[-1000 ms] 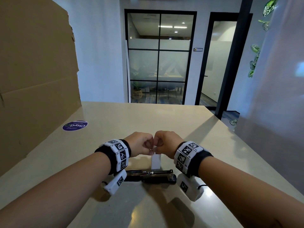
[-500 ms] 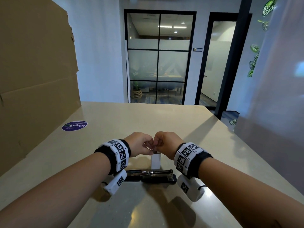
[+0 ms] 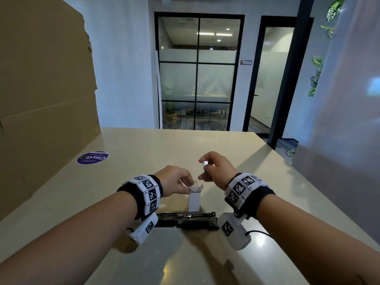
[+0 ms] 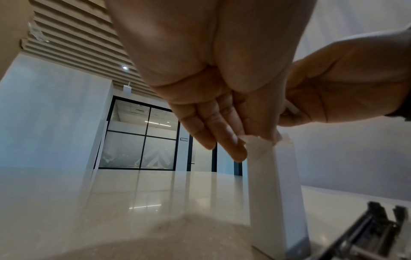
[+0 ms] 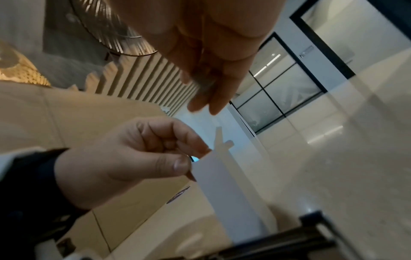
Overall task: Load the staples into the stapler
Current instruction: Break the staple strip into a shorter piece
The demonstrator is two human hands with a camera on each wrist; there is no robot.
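Head view is showing a glossy beige table (image 3: 185,153) stretching toward a black-framed glass partition (image 3: 198,73) and a dark doorway. A tall cardboard sheet (image 3: 45,95) is standing along the table's left edge, and a round purple sticker (image 3: 92,157) is lying near it. A small white staple box (image 3: 194,199) is standing upright on the table with its top flaps open; what is inside is not showing. Just in front of the box, toward the person, the black stapler (image 3: 186,220) is lying opened flat with its metal channel facing up. The left hand (image 3: 176,183) is pinching the box's upper edge between thumb and fingertips, steadying it. The right hand (image 3: 214,169) is hovering above and just right of the box, holding a small pale strip of staples (image 3: 205,163) between thumb and forefinger, its other fingers loosely curled. The right wrist view is blurring these details.
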